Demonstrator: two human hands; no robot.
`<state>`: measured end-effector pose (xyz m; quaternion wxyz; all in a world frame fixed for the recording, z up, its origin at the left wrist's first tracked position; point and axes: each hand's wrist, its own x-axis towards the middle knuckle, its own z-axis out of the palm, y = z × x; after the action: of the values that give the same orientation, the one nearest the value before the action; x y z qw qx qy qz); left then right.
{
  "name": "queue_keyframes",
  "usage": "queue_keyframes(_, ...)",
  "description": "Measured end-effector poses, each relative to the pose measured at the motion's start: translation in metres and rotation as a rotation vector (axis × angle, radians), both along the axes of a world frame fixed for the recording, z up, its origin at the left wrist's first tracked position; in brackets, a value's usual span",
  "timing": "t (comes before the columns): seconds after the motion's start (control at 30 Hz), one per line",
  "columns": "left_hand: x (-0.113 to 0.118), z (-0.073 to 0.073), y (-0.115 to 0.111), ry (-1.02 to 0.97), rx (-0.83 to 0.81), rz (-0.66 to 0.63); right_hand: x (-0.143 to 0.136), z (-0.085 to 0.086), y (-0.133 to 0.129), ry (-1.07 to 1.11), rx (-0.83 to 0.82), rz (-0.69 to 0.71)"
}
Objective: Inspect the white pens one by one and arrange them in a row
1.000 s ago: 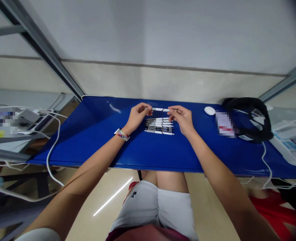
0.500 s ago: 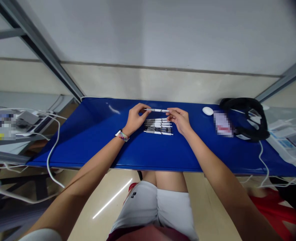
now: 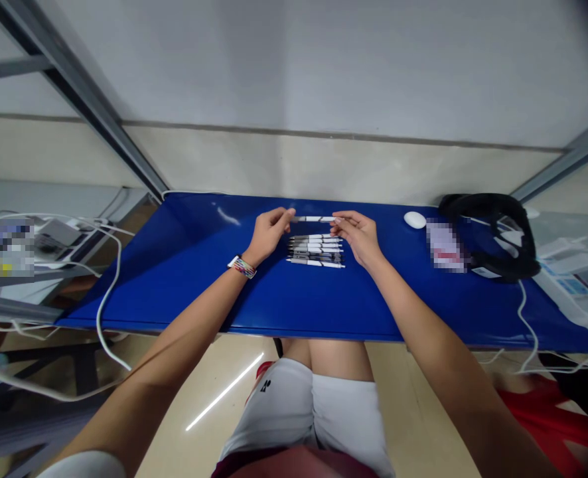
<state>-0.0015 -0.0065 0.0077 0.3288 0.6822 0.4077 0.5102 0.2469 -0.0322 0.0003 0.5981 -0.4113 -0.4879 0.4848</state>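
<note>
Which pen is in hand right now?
The farthest pen, pinched by the left hand at its grey end and the right hand at its white end. The other pens lie grouped on the blue tabletop.

A smooth, plastic-looking pen [image 3: 316, 219] spans the space between left fingers [image 3: 281, 222] and right fingers [image 3: 351, 216], above a glossy blue tabletop [image 3: 298, 302]. Right of the fingers lie a smooth white plastic-looking mouse [image 3: 415, 220] and a matt black strap [image 3: 508, 271]; behind the left fingers, a cloth-like woven wristband [image 3: 243, 267].
</note>
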Motion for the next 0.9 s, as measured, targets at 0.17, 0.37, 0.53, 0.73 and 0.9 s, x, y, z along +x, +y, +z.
queue_keyframes(0.17, -0.0001, 0.0027, -0.0010, 0.070, 0.063, -0.047, 0.0033, 0.0021, 0.0018, 0.073, -0.008, -0.006)
queue_keyframes(0.37, 0.0003, 0.0045, -0.0038, 0.133, 0.064, -0.093, 0.0057, 0.0026, 0.0023, 0.046, -0.012, -0.032)
queue_keyframes(0.53, -0.0008, 0.0044, -0.0041, 0.136, 0.029, -0.124, 0.0041, 0.0010, 0.0025, 0.013, -0.022, -0.020)
queue_keyframes(0.73, -0.0043, 0.0047, -0.0010, 0.162, -0.002, -0.138, 0.0026, -0.0006, 0.0031, 0.069, -0.057, -0.029)
queue_keyframes(0.9, -0.0044, 0.0056, 0.0001, 0.100, -0.026, -0.151, 0.0007, -0.0043, 0.0030, 0.042, -0.061, -0.023)
